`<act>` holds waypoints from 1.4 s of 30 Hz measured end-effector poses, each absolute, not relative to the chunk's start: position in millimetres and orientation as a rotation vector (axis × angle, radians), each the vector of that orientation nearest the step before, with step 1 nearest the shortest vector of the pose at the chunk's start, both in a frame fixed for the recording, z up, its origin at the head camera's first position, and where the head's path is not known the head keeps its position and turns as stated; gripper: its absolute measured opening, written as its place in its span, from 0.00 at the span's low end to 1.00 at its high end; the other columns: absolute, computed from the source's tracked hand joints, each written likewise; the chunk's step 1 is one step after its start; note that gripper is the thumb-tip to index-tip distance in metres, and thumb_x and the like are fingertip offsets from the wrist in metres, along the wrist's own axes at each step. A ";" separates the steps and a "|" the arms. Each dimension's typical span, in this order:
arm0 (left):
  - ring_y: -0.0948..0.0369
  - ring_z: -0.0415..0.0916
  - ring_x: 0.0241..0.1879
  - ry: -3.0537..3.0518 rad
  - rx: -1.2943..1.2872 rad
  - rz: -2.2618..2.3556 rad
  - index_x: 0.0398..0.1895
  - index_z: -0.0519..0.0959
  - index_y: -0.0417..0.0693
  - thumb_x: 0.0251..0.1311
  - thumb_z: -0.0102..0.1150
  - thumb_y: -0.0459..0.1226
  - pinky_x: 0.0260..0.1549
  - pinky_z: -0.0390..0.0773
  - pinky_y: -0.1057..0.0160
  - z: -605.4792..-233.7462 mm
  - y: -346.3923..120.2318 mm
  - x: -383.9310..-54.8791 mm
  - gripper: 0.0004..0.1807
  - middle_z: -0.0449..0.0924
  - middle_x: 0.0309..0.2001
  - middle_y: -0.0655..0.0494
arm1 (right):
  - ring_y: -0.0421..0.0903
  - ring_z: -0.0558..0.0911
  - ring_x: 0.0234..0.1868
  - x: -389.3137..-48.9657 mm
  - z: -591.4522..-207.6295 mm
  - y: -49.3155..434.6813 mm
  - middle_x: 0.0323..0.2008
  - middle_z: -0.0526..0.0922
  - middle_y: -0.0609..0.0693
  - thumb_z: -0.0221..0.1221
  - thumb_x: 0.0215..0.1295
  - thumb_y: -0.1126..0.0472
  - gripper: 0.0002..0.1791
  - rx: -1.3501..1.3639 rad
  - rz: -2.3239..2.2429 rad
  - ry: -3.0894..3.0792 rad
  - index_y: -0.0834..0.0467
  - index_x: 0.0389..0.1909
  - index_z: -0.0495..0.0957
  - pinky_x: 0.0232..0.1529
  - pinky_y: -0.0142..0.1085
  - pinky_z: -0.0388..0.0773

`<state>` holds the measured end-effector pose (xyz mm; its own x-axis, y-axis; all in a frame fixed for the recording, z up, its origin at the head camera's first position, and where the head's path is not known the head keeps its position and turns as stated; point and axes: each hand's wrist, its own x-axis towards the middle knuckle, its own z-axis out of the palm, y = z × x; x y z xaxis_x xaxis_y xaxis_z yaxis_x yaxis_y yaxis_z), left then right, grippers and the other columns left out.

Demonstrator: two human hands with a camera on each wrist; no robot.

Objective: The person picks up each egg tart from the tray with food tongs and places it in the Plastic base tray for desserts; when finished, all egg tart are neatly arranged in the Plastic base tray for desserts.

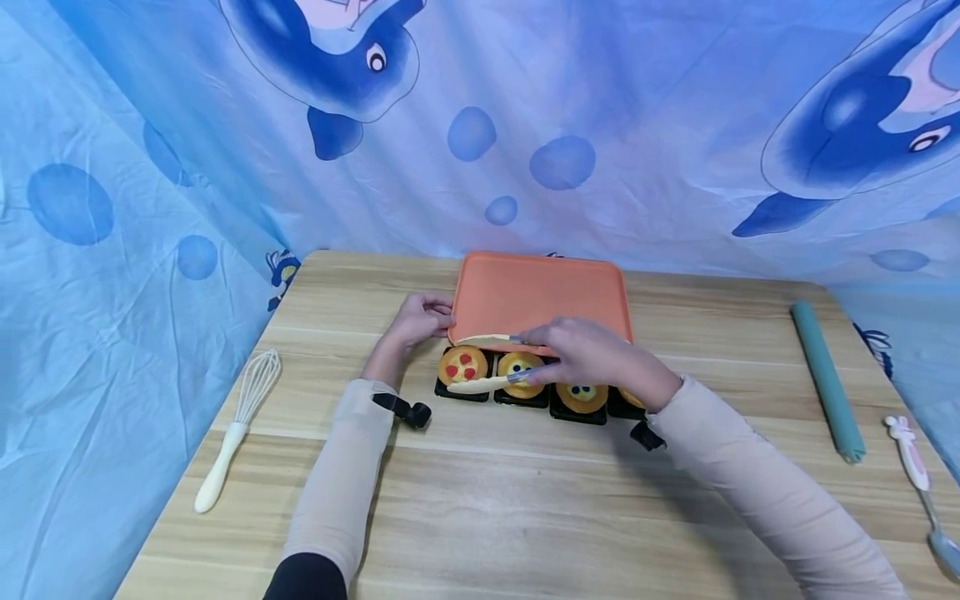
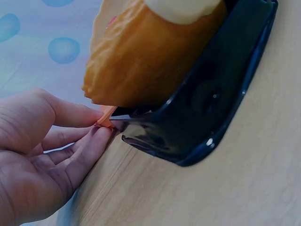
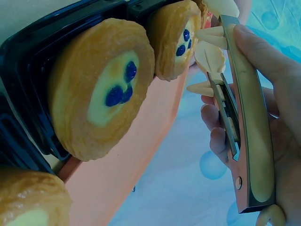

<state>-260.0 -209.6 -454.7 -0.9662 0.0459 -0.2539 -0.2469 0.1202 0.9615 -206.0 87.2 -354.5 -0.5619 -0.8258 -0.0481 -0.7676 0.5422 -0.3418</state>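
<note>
With fingertips and thumb, my left hand (image 1: 423,319) pinches the front left corner of an orange tray (image 1: 540,292); the left wrist view shows the pinched orange rim (image 2: 107,117). My right hand (image 1: 585,354) holds a pair of tongs (image 3: 254,117) with cream-coloured tips, its two arms spread apart. In the head view the tips lie on either side of the leftmost tart (image 1: 461,365), topped with red pieces, in a black container (image 1: 465,396). Whether they touch it I cannot tell. Blueberry-topped tarts (image 3: 101,89) stand to the right in their own black containers.
A white whisk (image 1: 234,433) lies at the table's left. On the right are a rolled green mat (image 1: 827,379) and a spoon with a rabbit handle (image 1: 911,462). A blue dolphin-print curtain (image 1: 510,100) hangs behind the wooden table (image 1: 480,517).
</note>
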 end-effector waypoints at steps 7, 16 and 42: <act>0.55 0.79 0.35 2.185 -0.174 1.943 0.55 0.75 0.28 0.56 0.61 0.20 0.37 0.86 0.60 -454.9 -208.9 -260.5 0.21 0.76 0.44 0.41 | 0.49 0.81 0.44 -205.4 -354.8 88.6 0.61 0.78 0.54 0.68 0.61 0.44 0.38 -1.303 -0.438 2.574 0.60 0.66 0.73 0.34 0.38 0.74; 0.54 0.80 0.36 2.185 -0.174 1.931 0.56 0.75 0.29 0.57 0.61 0.21 0.38 0.86 0.59 -455.6 -207.5 -259.9 0.21 0.76 0.45 0.40 | 0.54 0.76 0.59 -202.7 -354.2 98.2 0.65 0.73 0.55 0.70 0.55 0.37 0.49 -1.271 -0.517 2.578 0.60 0.71 0.67 0.62 0.54 0.72; 0.52 0.79 0.39 2.146 -0.212 1.950 0.59 0.73 0.30 0.56 0.61 0.19 0.40 0.86 0.58 -454.8 -206.9 -260.2 0.25 0.75 0.48 0.39 | 0.50 0.67 0.23 -204.7 -381.2 254.2 0.29 0.71 0.58 0.67 0.60 0.38 0.50 -0.293 -1.035 3.005 0.65 0.73 0.60 0.19 0.38 0.64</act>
